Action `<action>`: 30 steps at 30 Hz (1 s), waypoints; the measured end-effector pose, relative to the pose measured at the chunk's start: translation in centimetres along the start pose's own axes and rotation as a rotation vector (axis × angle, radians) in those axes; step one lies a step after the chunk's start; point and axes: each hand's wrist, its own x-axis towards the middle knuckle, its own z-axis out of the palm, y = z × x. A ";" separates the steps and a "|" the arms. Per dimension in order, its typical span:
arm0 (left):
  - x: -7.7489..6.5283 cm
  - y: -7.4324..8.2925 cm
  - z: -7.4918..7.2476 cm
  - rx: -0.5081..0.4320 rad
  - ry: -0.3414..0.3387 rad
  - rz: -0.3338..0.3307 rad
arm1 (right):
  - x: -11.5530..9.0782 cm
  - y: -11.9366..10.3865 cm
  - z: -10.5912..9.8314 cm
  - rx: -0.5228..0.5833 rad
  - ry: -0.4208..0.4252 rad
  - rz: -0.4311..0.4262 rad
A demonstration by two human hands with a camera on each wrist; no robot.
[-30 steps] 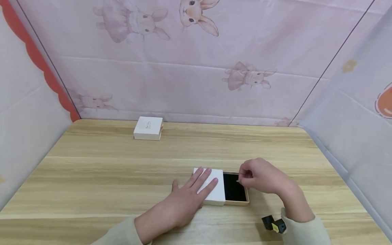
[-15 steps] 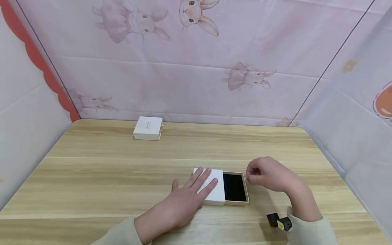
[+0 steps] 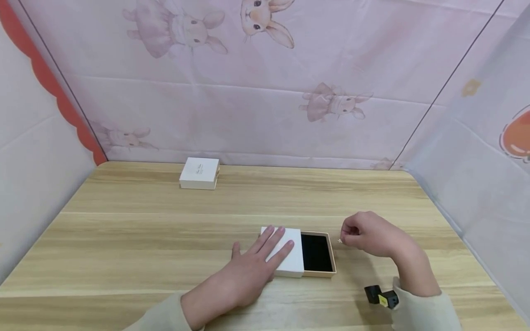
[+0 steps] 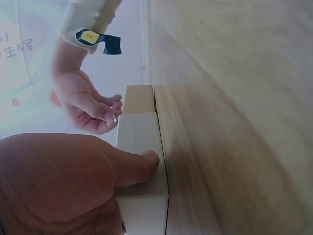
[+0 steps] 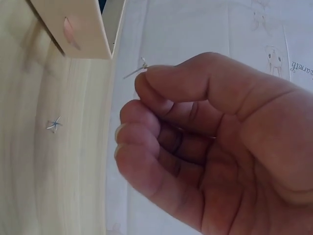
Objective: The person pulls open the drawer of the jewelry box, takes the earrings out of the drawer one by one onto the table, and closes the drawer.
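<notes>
My left hand (image 3: 250, 276) lies over the white sleeve of a drawer-style jewelry box (image 3: 295, 257), its fingers straight and spread on the top. In the left wrist view its thumb (image 4: 139, 166) rests along the side wall. The box's tan drawer (image 3: 319, 274) is slid partway out to the right and shows a black lining (image 3: 316, 253). Just right of the drawer, my right hand (image 3: 370, 234) pinches a tiny silver earring (image 5: 143, 66) with a thin post between thumb and forefinger. The other fingers curl in toward the palm.
A small blue-and-silver starfish-shaped piece (image 5: 54, 124) lies on the wooden table, seen in the right wrist view. A second white box (image 3: 199, 173) stands closed at the back left. Printed rabbit cloth (image 3: 256, 124) hangs behind the table.
My right hand has moved right with the earring, from over the black lining to beyond the drawer's end. The left hand and the box have stayed in place.
</notes>
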 end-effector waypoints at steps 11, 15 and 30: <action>0.0 0.0 0.1 0.010 0.001 0.005 | -0.3 0.5 0.4 -0.027 -0.026 0.080; 0.0 0.0 0.2 0.017 0.002 0.005 | -0.3 0.8 0.5 -0.022 -0.034 0.101; 0.0 -0.1 0.2 -0.006 0.005 0.010 | -0.3 1.2 0.6 -0.003 -0.071 0.169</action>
